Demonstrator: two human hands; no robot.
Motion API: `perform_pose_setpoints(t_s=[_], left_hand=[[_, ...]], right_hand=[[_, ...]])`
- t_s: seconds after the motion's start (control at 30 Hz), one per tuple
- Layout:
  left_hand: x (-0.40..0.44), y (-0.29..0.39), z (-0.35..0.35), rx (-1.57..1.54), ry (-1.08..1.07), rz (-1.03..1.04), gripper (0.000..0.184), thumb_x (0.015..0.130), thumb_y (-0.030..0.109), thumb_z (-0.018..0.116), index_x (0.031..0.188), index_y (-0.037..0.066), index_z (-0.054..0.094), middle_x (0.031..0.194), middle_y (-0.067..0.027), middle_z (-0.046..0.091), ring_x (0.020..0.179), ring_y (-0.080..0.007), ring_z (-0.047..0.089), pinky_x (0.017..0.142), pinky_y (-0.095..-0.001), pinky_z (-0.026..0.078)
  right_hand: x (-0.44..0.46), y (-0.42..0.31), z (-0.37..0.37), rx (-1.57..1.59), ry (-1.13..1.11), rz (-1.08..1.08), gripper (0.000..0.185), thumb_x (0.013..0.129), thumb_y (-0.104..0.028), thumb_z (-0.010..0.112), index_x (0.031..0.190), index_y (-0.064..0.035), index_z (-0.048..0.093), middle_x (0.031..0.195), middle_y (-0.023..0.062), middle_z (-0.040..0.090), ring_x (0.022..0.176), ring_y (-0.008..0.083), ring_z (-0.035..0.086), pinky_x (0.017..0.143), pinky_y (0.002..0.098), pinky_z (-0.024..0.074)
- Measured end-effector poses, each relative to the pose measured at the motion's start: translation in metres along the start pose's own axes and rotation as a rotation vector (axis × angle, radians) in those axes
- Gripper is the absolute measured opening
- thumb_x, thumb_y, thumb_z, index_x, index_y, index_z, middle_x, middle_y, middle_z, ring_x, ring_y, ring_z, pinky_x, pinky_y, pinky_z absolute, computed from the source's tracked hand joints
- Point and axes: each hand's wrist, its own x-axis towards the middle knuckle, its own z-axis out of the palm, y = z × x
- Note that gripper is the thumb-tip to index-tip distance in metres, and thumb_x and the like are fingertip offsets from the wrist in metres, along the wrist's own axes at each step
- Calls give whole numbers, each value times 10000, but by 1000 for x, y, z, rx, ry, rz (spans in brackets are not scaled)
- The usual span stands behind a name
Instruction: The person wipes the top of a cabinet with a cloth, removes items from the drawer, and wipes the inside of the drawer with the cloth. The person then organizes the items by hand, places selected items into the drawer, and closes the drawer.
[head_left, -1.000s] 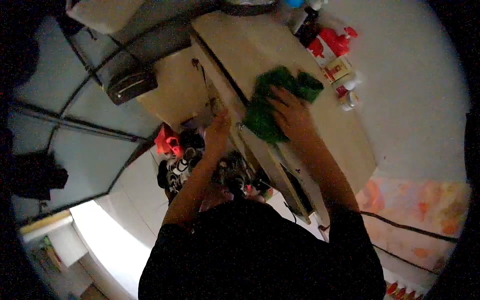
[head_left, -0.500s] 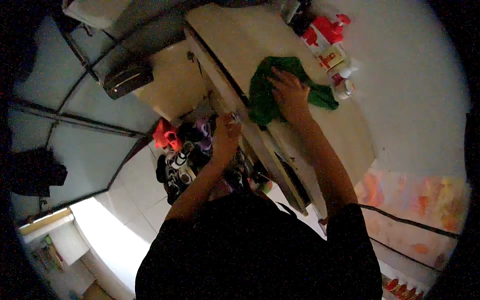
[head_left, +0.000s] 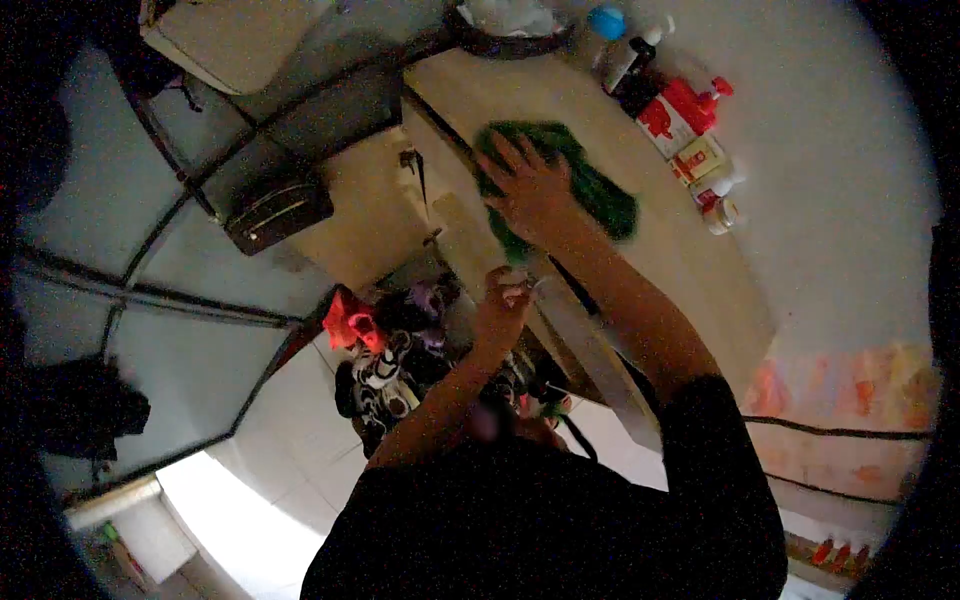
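A green cloth [head_left: 598, 195] lies rumpled on the pale wooden tabletop [head_left: 690, 270]. My right hand [head_left: 530, 190] rests on it with the fingers spread, close to the tabletop's drawer-side edge. Lower down, my left hand [head_left: 503, 312] is closed beside the front of the drawers [head_left: 590, 340]. A small pale shape shows at its fingertips, too blurred to name.
Along the wall stand a red pump bottle [head_left: 690, 105], a dark bottle with a white pump [head_left: 630, 65], a blue-capped bottle [head_left: 603, 30] and a small jar [head_left: 720, 215]. A dark pouch [head_left: 280, 210] is at left; patterned fabrics [head_left: 385, 375] are piled below.
My right hand and the green cloth have moved left over the tabletop, towards the drawer-side edge. My left hand remains by the drawer fronts. The head view has shifted, showing more bottles.
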Motion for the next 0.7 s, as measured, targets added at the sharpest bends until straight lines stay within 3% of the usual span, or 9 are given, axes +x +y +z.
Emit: perform_pose_setpoints(t_s=[0.03,0.1,0.13,0.23,0.33,0.4,0.57,0.63,0.7], left_hand=[[0,2,1,-520,-45,-130,243,1024,116,592,1264,109,552,1099,-85,588,1009,-246,632,833,-387,525],[-17,29,59,1264,13,228,171,1054,112,535,1217,83,577,1025,-89,608,963,-253,631,864,-418,509],[-10,32,51,1264,-10,215,171,1054,112,535,1217,83,577,1025,-89,608,963,-253,631,864,-418,509],[19,27,-29,240,-64,-104,98,1047,114,564,1127,75,604,967,-82,608,913,-211,609,812,-406,514],[4,56,58,974,15,-78,64,1025,98,602,1082,69,612,937,-69,603,871,-177,581,740,-379,502],[0,66,92,1050,10,-109,48,1011,88,628,1052,65,618,916,-61,599,843,-155,562,693,-361,494],[12,39,31,1085,-33,-158,98,985,97,688,1059,78,626,891,-30,600,751,-126,513,640,-327,443],[19,33,10,640,-254,-158,152,968,130,721,1077,81,628,910,-29,609,739,-130,522,647,-344,452],[15,41,43,747,-169,-135,128,987,173,697,1059,86,636,908,-28,610,745,-132,534,642,-349,452]], right_hand=[[42,-8,17,-56,31,-12,683,995,-386,620,1614,-291,346,1703,47,247,1527,357,295,1079,762,312],[114,-39,23,-164,40,14,693,988,-402,615,1617,-289,347,1701,51,248,1516,378,299,1067,778,315],[136,-52,27,-192,36,39,694,979,-401,622,1612,-290,359,1700,51,250,1513,381,301,1062,777,321],[158,-65,45,-232,-4,147,700,957,-394,642,1600,-299,383,1698,51,257,1510,384,303,1050,768,337],[103,-56,24,-418,76,-11,676,955,-387,640,1586,-311,406,1701,45,254,1508,378,312,1042,748,347],[34,-33,7,-107,33,95,617,974,-369,624,1561,-307,444,1691,36,284,1499,360,338,1055,716,359],[-166,48,-12,125,72,417,500,1000,-322,604,1494,-288,536,1635,-11,404,1469,283,405,1124,638,341],[-240,86,-31,123,0,618,478,1005,-308,587,1481,-291,551,1617,-14,434,1452,287,428,1147,607,340],[-327,157,0,65,8,770,457,1022,-274,546,1479,-287,555,1620,-14,428,1435,304,445,1164,588,352]])
